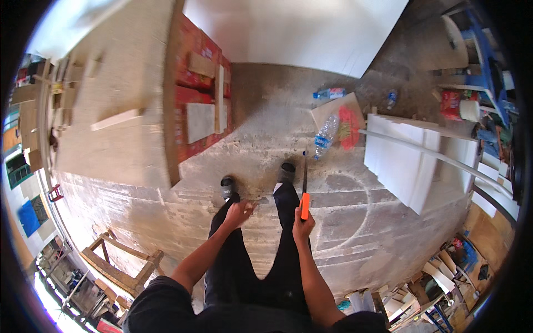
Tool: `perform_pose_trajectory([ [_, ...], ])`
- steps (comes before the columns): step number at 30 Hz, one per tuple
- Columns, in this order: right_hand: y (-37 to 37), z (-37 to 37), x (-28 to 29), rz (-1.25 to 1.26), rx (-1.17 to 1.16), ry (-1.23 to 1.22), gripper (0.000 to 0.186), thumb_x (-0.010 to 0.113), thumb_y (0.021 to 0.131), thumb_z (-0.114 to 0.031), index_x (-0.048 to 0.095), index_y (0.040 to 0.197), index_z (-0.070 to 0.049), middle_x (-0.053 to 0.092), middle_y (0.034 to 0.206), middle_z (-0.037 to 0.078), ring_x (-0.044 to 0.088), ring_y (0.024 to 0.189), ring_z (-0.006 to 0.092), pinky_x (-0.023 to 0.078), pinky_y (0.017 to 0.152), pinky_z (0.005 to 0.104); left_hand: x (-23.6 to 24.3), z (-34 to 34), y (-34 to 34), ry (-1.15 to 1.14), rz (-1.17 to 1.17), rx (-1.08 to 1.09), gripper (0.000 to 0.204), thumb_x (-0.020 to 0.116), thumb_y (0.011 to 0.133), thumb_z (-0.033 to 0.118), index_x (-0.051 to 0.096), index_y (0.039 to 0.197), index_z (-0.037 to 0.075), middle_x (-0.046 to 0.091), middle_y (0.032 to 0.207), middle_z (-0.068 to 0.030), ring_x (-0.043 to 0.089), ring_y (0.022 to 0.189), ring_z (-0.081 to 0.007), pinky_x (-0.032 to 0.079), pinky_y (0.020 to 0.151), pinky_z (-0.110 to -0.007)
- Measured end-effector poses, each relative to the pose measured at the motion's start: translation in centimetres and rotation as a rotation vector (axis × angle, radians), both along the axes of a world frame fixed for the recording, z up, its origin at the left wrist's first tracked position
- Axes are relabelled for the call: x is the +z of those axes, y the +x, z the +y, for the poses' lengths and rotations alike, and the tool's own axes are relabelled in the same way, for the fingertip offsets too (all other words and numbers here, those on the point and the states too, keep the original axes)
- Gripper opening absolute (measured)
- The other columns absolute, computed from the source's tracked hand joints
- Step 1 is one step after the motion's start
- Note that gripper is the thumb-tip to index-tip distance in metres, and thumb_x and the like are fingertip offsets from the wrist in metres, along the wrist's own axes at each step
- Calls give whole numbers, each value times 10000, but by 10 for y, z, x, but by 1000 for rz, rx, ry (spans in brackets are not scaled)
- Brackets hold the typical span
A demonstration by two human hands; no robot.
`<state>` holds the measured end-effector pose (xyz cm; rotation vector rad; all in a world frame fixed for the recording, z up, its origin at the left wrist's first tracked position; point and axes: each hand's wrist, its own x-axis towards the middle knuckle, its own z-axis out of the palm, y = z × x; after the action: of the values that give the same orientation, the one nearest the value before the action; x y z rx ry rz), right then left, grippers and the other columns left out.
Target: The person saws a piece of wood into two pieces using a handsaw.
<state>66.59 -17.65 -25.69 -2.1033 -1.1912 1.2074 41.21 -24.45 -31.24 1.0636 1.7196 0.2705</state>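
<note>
My right hand (pixel 303 226) is closed around the orange handle of a long tool that looks like a hand saw (pixel 305 200) seen edge-on. Its thin dark blade points away from me, past my right foot. Over my left thigh hovers my left hand (pixel 239 214), fingers loosely bent and somewhat apart, with nothing visible in them. Beyond the blade's tip, a clear plastic bottle (pixel 326 136) with a blue label lies on the floor beside a red plastic bag (pixel 348 127) and a flat piece of cardboard (pixel 323 114).
To the left stands a large plywood panel (pixel 116 133) next to red boxes (pixel 195 61). White boards (pixel 397 150) stand at the right with a pale pole (pixel 444 158) across them. A wooden frame (pixel 122 261) sits near left; scrap wood (pixel 408 305) is piled near right.
</note>
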Motion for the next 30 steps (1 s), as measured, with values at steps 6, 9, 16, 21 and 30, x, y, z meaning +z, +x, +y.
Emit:
perform_pose_trajectory([
  [6, -32, 31, 104, -66, 184, 191, 421, 697, 930, -376, 614, 803, 17, 614, 685, 190, 602, 671, 412, 450, 633, 459, 252, 45, -75, 73, 50, 134, 226, 722, 889, 300, 701, 974, 91, 716, 831, -198, 713, 772, -361, 548, 681, -431],
  [9, -48, 52, 131, -44, 210, 31, 394, 710, 901, -343, 657, 828, 40, 645, 712, 218, 632, 723, 423, 479, 679, 467, 301, 78, -143, 305, 118, 338, 157, 744, 883, 213, 717, 978, 90, 622, 626, -110, 580, 531, -233, 453, 525, -374],
  [16, -108, 97, 165, -442, 296, 25, 391, 731, 858, -353, 703, 811, 34, 647, 646, 158, 671, 653, 267, 511, 654, 444, 302, 159, -350, 611, 139, 872, 181, 723, 913, 214, 695, 969, 43, 534, 578, -57, 416, 540, -70, 365, 491, -294],
  [21, -131, 115, 164, -348, 67, 14, 331, 693, 905, -297, 604, 672, -79, 546, 546, 18, 510, 408, 129, 378, 382, 343, 291, 251, -464, 680, -118, 921, 243, 664, 960, 267, 705, 994, 30, 685, 721, -34, 538, 567, -91, 435, 522, -281],
  [30, -252, 123, 241, 152, -264, -93, 270, 670, 956, -271, 572, 794, -78, 484, 540, -2, 443, 376, 111, 348, 331, 308, 256, 251, -533, 564, 361, 624, 419, 745, 900, 308, 600, 1166, 17, 707, 869, -184, 697, 807, -364, 523, 686, -439],
])
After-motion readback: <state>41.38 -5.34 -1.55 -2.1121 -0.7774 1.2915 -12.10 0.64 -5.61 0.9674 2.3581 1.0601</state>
